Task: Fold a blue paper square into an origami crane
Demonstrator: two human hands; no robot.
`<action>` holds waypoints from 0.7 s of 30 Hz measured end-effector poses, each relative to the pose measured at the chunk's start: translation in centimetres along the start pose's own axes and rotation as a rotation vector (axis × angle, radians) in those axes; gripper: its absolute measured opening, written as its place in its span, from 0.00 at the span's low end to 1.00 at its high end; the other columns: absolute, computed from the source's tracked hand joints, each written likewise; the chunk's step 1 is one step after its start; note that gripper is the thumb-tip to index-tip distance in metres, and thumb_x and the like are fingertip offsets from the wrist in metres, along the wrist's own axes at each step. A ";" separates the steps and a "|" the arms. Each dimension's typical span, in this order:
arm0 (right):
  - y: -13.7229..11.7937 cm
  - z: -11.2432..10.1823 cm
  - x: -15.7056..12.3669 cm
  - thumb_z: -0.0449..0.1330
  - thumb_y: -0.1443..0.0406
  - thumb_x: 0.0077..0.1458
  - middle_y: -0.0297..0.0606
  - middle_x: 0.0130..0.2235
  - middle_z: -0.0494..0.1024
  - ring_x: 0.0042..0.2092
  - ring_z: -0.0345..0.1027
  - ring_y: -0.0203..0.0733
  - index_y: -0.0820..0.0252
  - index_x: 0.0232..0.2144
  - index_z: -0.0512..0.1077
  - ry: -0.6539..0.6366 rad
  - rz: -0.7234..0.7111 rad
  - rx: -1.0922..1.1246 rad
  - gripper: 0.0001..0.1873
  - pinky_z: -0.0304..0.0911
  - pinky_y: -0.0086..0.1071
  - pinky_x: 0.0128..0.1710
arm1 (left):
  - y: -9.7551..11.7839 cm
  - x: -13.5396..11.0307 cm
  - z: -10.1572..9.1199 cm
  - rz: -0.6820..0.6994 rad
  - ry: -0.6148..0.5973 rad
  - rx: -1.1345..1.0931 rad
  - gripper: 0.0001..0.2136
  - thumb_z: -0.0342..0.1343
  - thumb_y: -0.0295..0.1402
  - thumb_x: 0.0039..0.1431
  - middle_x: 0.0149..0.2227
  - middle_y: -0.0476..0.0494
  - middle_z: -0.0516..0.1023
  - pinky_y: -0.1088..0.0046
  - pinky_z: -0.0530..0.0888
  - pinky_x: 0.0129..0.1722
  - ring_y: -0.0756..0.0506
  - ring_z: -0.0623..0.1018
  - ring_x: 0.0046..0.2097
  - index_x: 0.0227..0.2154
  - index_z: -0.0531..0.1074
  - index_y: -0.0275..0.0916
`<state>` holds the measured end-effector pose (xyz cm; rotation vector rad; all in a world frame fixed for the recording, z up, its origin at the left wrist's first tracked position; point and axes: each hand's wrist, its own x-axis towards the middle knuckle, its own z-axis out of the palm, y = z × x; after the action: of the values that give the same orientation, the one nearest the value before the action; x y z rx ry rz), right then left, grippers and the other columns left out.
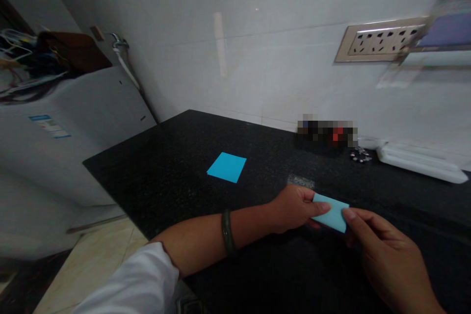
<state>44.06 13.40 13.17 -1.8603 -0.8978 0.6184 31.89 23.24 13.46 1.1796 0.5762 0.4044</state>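
Between my two hands is a light blue piece of paper (334, 215), folded or stacked; I cannot tell which. My left hand (296, 208) pinches its left side, the thumb lying on top. At the right edge, my right hand (386, 250) grips it between thumb and fingers. The paper is held above the black countertop (165, 181). Farther left on the counter lies a brighter blue square sheet of paper (227, 167), flat and apart from both hands.
Along the wall sit a blurred-out item (327, 130), a beaded bracelet (360, 155) and a long white object (421, 163). A socket panel (382, 40) is on the wall above. A white appliance (88, 108) with a brown bag (73, 51) on top stands left of the counter.
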 end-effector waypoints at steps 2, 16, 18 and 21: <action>0.0 0.0 0.0 0.55 0.51 0.43 0.32 0.17 0.64 0.17 0.52 0.32 0.60 0.30 0.70 -0.004 -0.001 0.017 0.19 0.47 0.25 0.14 | -0.1 0.0 0.0 0.009 -0.007 0.001 0.09 0.56 0.32 0.45 0.26 0.46 0.71 0.77 0.68 0.26 0.53 0.71 0.27 0.29 0.69 0.30; -0.3 -0.3 0.1 0.56 0.51 0.41 0.31 0.17 0.65 0.19 0.55 0.34 0.59 0.28 0.70 0.004 -0.001 -0.103 0.18 0.50 0.25 0.15 | -0.1 0.1 -0.7 0.142 0.015 0.262 0.16 0.54 0.39 0.45 0.25 0.47 0.70 0.78 0.64 0.25 0.54 0.67 0.25 0.34 0.71 0.32; -0.2 -0.4 0.1 0.56 0.52 0.41 0.31 0.18 0.66 0.20 0.57 0.34 0.59 0.28 0.71 -0.017 -0.047 -0.129 0.17 0.51 0.26 0.16 | 0.3 -0.1 -0.9 0.209 -0.006 0.433 0.15 0.53 0.40 0.47 0.26 0.46 0.71 0.78 0.64 0.26 0.53 0.68 0.27 0.33 0.72 0.32; 0.0 -0.6 0.2 0.56 0.53 0.41 0.32 0.20 0.68 0.22 0.60 0.36 0.58 0.27 0.71 -0.061 -0.146 -0.164 0.16 0.54 0.26 0.19 | 1.1 -0.3 -1.2 0.309 -0.087 0.713 0.13 0.52 0.38 0.49 0.28 0.46 0.73 0.79 0.65 0.28 0.52 0.70 0.30 0.33 0.73 0.33</action>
<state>44.63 13.29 13.38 -1.9082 -1.1427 0.5272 30.91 24.33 14.20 1.9760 0.4727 0.4178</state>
